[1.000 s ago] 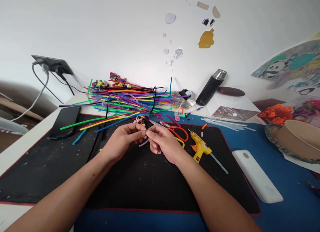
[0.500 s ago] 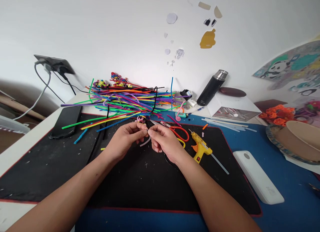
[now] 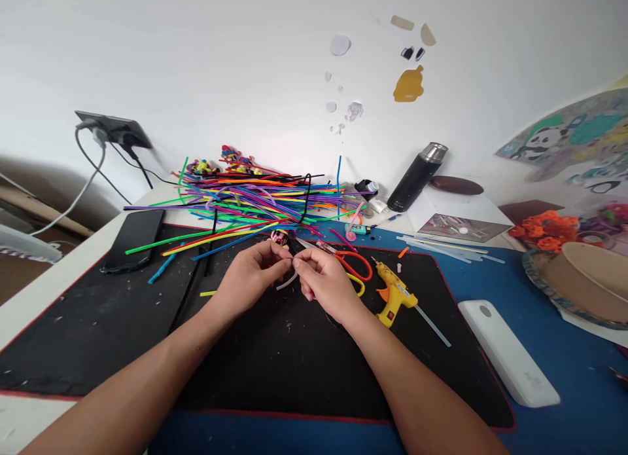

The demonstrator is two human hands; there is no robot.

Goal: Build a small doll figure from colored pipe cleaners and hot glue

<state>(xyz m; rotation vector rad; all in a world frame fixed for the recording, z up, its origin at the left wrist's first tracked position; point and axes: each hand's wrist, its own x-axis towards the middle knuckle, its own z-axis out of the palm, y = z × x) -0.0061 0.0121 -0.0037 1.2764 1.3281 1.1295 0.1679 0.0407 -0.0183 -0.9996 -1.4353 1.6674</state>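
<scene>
My left hand [image 3: 248,279] and my right hand [image 3: 324,281] meet over the middle of the black mat [image 3: 122,324], fingertips pinched together. Between them they hold a short white pipe cleaner [image 3: 287,281], whose free end curves down and to the left below the fingers. Just behind the hands lies a small multicoloured pipe-cleaner figure [image 3: 278,236]. Red-handled scissors [image 3: 350,262] and a yellow glue gun [image 3: 392,294] lie on the mat right of my right hand.
A big heap of coloured pipe cleaners [image 3: 245,196] fills the back of the desk. A phone [image 3: 132,239] lies left, a black flask [image 3: 415,177] and white box [image 3: 456,209] back right, a white power bank [image 3: 510,353] and a paper bowl [image 3: 589,272] right.
The view has shifted a little; both hands stay pinched on the white pipe cleaner and have edged slightly closer together. Nothing else on the desk has moved.
</scene>
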